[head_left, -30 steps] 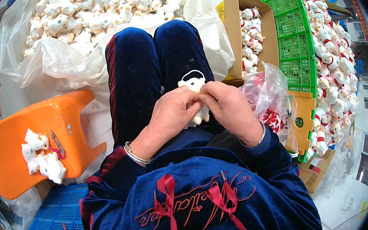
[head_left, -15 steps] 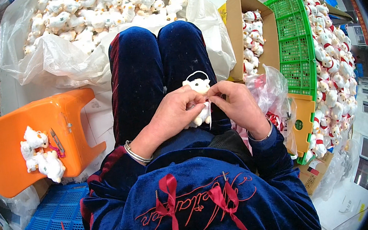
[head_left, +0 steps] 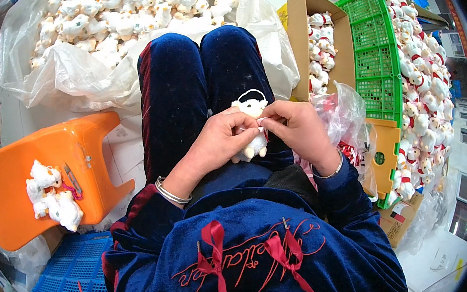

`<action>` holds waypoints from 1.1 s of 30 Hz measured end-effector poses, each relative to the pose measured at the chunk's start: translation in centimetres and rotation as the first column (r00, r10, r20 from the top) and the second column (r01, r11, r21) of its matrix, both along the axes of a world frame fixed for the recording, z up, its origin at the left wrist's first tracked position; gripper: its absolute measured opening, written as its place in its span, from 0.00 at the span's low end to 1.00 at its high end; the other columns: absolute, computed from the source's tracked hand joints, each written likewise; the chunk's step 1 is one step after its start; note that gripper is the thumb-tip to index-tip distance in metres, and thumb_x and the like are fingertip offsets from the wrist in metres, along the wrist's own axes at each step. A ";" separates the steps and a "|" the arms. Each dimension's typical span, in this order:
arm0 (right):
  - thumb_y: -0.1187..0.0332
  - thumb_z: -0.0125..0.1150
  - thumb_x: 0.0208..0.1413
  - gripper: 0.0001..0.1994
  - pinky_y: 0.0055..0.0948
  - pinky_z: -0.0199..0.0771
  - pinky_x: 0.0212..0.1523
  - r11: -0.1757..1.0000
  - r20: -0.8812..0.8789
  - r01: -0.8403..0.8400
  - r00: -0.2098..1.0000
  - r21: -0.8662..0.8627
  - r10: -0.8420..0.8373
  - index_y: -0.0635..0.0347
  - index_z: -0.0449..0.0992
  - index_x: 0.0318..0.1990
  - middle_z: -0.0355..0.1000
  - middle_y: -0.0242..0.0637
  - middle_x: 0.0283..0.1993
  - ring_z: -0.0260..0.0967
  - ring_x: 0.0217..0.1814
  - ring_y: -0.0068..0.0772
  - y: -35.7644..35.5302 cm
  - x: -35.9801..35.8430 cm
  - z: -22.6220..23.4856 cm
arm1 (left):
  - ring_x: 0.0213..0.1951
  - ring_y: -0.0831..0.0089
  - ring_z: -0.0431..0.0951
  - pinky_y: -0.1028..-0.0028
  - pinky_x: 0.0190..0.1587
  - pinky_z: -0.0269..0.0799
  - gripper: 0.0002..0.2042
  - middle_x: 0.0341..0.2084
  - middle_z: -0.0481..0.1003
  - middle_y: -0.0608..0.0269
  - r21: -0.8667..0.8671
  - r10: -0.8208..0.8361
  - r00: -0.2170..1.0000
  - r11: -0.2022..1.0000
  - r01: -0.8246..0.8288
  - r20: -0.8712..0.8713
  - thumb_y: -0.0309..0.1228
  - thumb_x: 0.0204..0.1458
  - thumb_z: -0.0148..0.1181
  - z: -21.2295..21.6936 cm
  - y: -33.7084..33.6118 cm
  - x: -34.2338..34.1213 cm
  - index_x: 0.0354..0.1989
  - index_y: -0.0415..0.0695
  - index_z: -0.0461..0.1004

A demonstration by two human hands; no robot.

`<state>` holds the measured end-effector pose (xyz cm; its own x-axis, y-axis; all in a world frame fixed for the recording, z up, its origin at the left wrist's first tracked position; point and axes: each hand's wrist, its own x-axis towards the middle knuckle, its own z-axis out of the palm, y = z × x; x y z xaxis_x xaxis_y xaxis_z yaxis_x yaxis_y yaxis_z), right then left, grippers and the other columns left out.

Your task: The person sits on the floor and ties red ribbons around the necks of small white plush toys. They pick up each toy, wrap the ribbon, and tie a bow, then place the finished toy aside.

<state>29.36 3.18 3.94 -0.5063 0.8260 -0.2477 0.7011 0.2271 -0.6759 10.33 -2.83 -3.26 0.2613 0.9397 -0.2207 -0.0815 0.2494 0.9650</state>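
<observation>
A small white plush toy [head_left: 251, 106] lies face up on my lap, a thin white loop rising from its head. My left hand [head_left: 222, 138] pinches at its neck with thumb and forefinger. Close against it, my right hand [head_left: 296, 128] also pinches at the neck. A narrow ribbon, pale with a bit of red, shows between and just below the fingertips; its ends are mostly hidden. The toy's round feet stick out beneath my fingers.
On my left, an orange stool [head_left: 8, 195] holds several white plush toys [head_left: 53, 198] and a pair of snips [head_left: 72, 177]. Ahead, a plastic sheet [head_left: 70, 70] bears heaped toys. To my right stand a cardboard box [head_left: 301, 35], a green crate [head_left: 373, 45] and a clear bag [head_left: 343, 109].
My fingertips have shifted slightly at the toy's neck. The pale strip that hung below them has moved, and a red bit now shows there.
</observation>
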 end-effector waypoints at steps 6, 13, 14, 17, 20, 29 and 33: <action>0.72 0.65 0.61 0.09 0.26 0.78 0.36 0.957 -0.211 0.059 0.970 -0.284 -0.123 0.67 0.79 0.47 0.83 0.44 0.34 0.81 0.34 0.27 -0.1 0.8 -1.0 | 0.30 0.86 0.70 0.80 0.32 0.67 0.07 0.30 0.74 0.73 0.018 -0.005 0.999 1.000 0.006 -0.033 0.32 0.60 0.66 -0.2 -0.1 -0.2 0.38 0.42 0.83; 0.72 0.63 0.62 0.07 0.27 0.77 0.35 0.975 -0.205 -0.052 0.979 -0.217 0.006 0.67 0.80 0.44 0.81 0.43 0.31 0.81 0.32 0.29 0.5 0.9 -0.5 | 0.30 0.87 0.70 0.81 0.32 0.67 0.07 0.29 0.75 0.73 -0.003 -0.014 1.000 1.000 0.014 0.022 0.32 0.61 0.66 -0.4 -0.1 0.0 0.39 0.42 0.83; 0.72 0.63 0.61 0.07 0.28 0.77 0.35 0.979 -0.198 -0.088 0.979 -0.186 0.050 0.67 0.80 0.43 0.81 0.44 0.31 0.81 0.31 0.29 0.5 0.9 -0.5 | 0.30 0.87 0.70 0.81 0.32 0.67 0.07 0.29 0.75 0.73 -0.021 -0.027 1.000 0.999 0.027 0.009 0.32 0.61 0.66 -0.2 -0.1 -0.1 0.39 0.42 0.83; 0.71 0.64 0.61 0.06 0.29 0.77 0.34 0.983 -0.136 -0.028 0.991 -0.180 0.004 0.66 0.80 0.40 0.80 0.44 0.29 0.80 0.30 0.29 0.4 0.6 -0.3 | 0.30 0.86 0.71 0.80 0.33 0.68 0.07 0.29 0.75 0.73 -0.032 -0.024 1.000 0.999 0.025 0.008 0.32 0.60 0.66 0.1 -0.1 -0.3 0.39 0.42 0.83; 0.71 0.65 0.60 0.06 0.31 0.76 0.33 0.991 -0.144 0.015 0.989 -0.135 -0.035 0.65 0.80 0.38 0.79 0.44 0.28 0.80 0.30 0.32 0.2 0.5 -0.6 | 0.30 0.85 0.71 0.80 0.33 0.68 0.07 0.29 0.75 0.72 -0.009 -0.013 1.000 1.000 0.013 0.001 0.32 0.59 0.67 -0.1 -0.1 -0.2 0.38 0.42 0.83; 0.68 0.66 0.60 0.08 0.38 0.74 0.32 0.999 -0.102 0.047 0.994 -0.026 -0.049 0.64 0.75 0.37 0.76 0.49 0.29 0.78 0.31 0.48 -1.1 -0.9 -0.7 | 0.30 0.84 0.71 0.79 0.34 0.69 0.06 0.29 0.73 0.70 0.021 0.025 0.999 0.999 -0.024 -0.032 0.30 0.58 0.67 -0.2 0.0 -0.2 0.36 0.40 0.84; 0.69 0.65 0.61 0.07 0.39 0.74 0.34 1.000 -0.084 -0.001 0.996 0.007 0.002 0.64 0.75 0.38 0.76 0.49 0.31 0.77 0.33 0.51 -1.4 -0.9 -0.3 | 0.29 0.80 0.77 0.76 0.32 0.73 0.08 0.30 0.75 0.64 0.057 0.103 0.990 0.994 -0.098 -0.096 0.30 0.58 0.66 -0.2 -0.2 0.4 0.36 0.38 0.84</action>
<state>28.49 1.76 3.68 -0.5263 0.8268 -0.1984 0.6419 0.2332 -0.7305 10.72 -3.06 -3.48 0.1440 0.9709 -0.1913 -0.0076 0.1944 0.9809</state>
